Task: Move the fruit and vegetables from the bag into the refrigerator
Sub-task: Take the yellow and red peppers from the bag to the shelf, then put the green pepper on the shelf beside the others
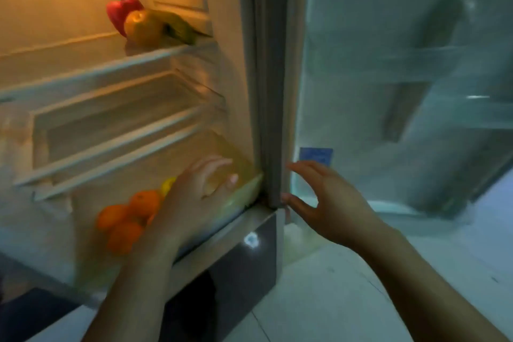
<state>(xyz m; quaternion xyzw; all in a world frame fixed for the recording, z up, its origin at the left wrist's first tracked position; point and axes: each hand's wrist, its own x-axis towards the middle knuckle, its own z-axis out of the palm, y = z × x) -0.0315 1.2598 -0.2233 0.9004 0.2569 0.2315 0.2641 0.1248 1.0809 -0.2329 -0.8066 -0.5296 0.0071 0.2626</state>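
The refrigerator [258, 91] stands open, lit warm inside. On its upper glass shelf [83, 72] lie a red bell pepper [119, 12], a yellow-green round fruit [141, 28] and a long green vegetable [180, 28]. In the bottom drawer [244, 191] sit three oranges [127, 216] and a yellow fruit [168, 184], partly hidden by my left hand [191, 200]. That hand hovers over the drawer, fingers spread, holding nothing. My right hand [330, 203] is open beside the refrigerator's right edge, outside it. The bag is not in view.
The refrigerator's glossy side wall [402, 78] fills the right half of the view. Pale floor tiles [347, 300] lie below it. A dark panel [244, 272] sits under the drawer. The middle shelves [111, 133] hold nothing.
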